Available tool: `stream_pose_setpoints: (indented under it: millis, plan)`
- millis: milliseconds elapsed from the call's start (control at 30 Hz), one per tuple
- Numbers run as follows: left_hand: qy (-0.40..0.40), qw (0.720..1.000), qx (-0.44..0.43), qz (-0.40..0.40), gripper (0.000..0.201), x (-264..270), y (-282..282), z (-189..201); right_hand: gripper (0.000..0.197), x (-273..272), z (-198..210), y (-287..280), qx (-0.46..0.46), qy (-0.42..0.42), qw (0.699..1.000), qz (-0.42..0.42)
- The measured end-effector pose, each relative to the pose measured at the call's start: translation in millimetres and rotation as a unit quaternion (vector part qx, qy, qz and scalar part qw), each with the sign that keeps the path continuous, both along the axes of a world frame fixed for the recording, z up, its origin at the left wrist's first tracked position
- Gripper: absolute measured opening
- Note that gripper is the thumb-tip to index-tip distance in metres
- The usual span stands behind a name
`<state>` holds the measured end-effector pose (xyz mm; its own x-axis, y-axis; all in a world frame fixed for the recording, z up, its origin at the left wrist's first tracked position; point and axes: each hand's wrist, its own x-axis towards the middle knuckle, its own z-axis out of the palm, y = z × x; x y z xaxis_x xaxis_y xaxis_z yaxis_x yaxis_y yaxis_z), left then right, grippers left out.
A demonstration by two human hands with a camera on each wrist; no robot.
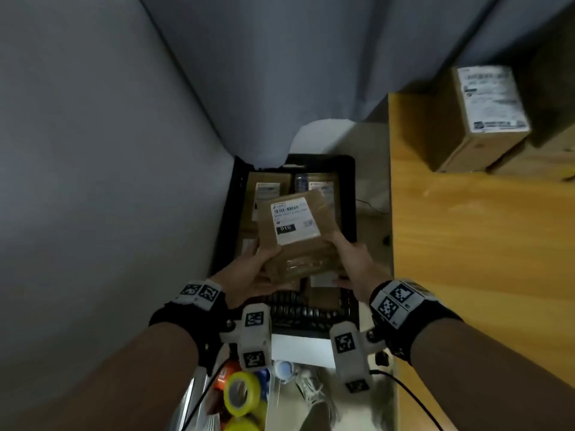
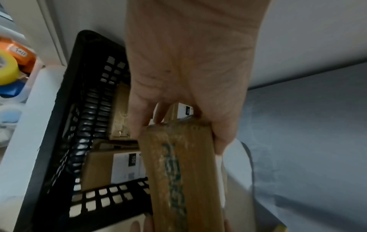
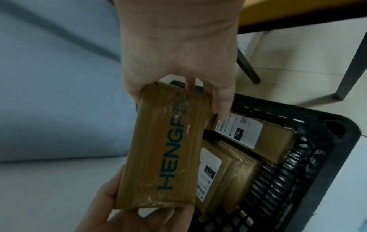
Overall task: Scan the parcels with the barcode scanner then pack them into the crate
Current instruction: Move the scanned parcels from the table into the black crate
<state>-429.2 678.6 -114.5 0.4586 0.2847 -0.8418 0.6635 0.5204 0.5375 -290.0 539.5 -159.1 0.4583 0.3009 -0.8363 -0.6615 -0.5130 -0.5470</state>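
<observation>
A brown cardboard parcel [image 1: 295,231] with a white label marked 010 is held tilted over the black crate [image 1: 350,213]. My left hand [image 1: 255,272] grips its near left corner; my right hand [image 1: 348,256] grips its near right corner. In the right wrist view the parcel [image 3: 164,149] shows a taped side printed HENG, with the right hand [image 3: 178,62] at one end and the left hand [image 3: 127,213] at the other. The left wrist view has the same parcel [image 2: 178,172] below my left hand [image 2: 188,70]. Several labelled parcels [image 3: 258,138] lie in the crate [image 3: 317,164]. No scanner is visible.
A wooden table [image 1: 466,244] stands to the right with another labelled box [image 1: 479,119] on it. A grey wall [image 1: 93,150] is close on the left. Yellow tape rolls [image 1: 241,393] and small items sit in a bin near my feet. Table legs [image 3: 347,62] stand beside the crate.
</observation>
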Motion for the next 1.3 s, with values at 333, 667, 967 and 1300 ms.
stream_pose_setpoints:
  millis: [333,667,967,1300]
  plan:
    - [0.069,0.95,0.304,0.009,0.043,-5.4,82.5,-95.5,0.055,10.8,-93.2,111.7,0.081,-0.032,0.995,-0.043]
    - [0.08,0.911,0.4,-0.063,0.039,1.1,108.0,-107.5,0.036,10.9,-105.8,149.9,0.011,-0.22,0.965,0.144]
    - [0.026,0.917,0.394,-0.061,0.039,23.6,91.5,-63.2,0.025,21.5,-37.6,114.2,-0.008,-0.305,0.903,0.303]
    - [-0.058,0.881,0.449,-0.134,0.019,72.7,45.2,78.8,0.022,58.1,122.1,49.9,0.04,-0.401,0.874,0.273]
